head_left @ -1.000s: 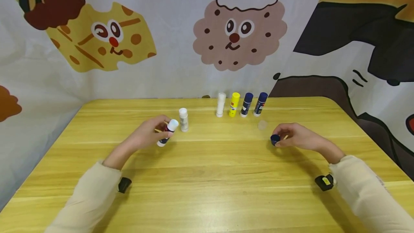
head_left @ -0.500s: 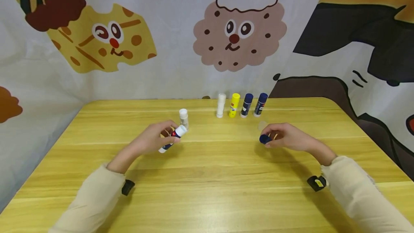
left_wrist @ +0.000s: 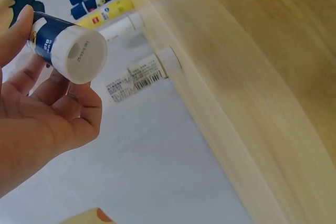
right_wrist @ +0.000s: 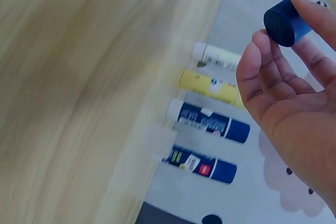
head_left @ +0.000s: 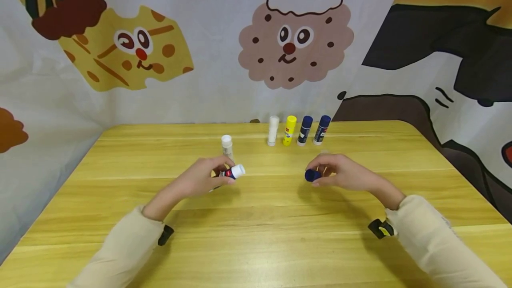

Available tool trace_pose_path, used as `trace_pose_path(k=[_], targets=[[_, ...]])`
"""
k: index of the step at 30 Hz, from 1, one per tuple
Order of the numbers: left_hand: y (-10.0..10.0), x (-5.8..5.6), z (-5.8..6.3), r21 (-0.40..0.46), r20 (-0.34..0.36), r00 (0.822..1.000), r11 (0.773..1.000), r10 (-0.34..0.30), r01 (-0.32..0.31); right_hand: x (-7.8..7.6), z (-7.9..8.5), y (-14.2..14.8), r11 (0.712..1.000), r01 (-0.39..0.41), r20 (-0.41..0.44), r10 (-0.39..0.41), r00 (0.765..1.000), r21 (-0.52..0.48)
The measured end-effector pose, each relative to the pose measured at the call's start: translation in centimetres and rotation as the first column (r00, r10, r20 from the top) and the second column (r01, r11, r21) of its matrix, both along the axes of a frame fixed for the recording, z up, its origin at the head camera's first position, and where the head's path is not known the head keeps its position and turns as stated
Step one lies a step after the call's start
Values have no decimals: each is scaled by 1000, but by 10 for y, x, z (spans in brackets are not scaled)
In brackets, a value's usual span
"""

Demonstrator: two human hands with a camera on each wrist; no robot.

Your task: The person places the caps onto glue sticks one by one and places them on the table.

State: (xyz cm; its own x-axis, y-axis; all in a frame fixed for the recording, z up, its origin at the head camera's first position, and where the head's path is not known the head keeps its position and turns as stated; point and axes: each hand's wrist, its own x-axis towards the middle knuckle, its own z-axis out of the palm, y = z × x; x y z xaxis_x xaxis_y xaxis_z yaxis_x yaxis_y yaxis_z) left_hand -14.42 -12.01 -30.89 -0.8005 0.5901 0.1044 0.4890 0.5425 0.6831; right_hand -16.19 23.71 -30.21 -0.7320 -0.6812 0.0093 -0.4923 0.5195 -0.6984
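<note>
In the head view my left hand [head_left: 202,178] grips an uncapped dark blue glue stick [head_left: 238,171], tilted with its white upper end pointing right. Its white base faces the camera in the left wrist view, where thumb and fingers wrap the blue label [left_wrist: 46,36]. Across from it my right hand [head_left: 346,173] pinches a dark blue cap [head_left: 311,175] between thumb and fingertips, its dark end turned left. The ribbed side of that cap shows in the right wrist view. Both hands are above the table, a gap apart. A white glue stick [head_left: 226,143] stands just behind the left hand.
At the back of the wooden table [head_left: 256,234] stand a white glue stick [head_left: 273,131], a yellow one [head_left: 290,131] and two dark blue ones [head_left: 305,131] in a row. A translucent disc [right_wrist: 159,140] lies near them, mostly hidden by the right hand in the head view.
Both hands have moved inward, narrowing the gap between glue stick and cap. The left hand has tipped the glue stick further over to the right. The standing glue sticks stay put.
</note>
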Motion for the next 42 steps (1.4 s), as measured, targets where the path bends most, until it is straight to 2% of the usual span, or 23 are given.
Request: trace_pose_path(k=[9,17,24,32,42], targets=[[11,5,-2,-24,-42,998,999,-43,42,4,-5,-17,999,-53,-1,53,999,-12],[25,14,1,-29,-19,994,994,-106,105,9,-9,-30,994,-101,-9,101,995,-48],[36,23,3,-41,12,993,992,-119,120,13,-10,-43,988,-142,-18,141,990,-63],[43,28,4,-87,-15,989,986,-146,144,21,-11,-54,980,-185,-26,183,983,-77],[49,32,4,-74,-10,987,985,-160,159,28,-13,-62,972,-214,-67,208,976,-96]])
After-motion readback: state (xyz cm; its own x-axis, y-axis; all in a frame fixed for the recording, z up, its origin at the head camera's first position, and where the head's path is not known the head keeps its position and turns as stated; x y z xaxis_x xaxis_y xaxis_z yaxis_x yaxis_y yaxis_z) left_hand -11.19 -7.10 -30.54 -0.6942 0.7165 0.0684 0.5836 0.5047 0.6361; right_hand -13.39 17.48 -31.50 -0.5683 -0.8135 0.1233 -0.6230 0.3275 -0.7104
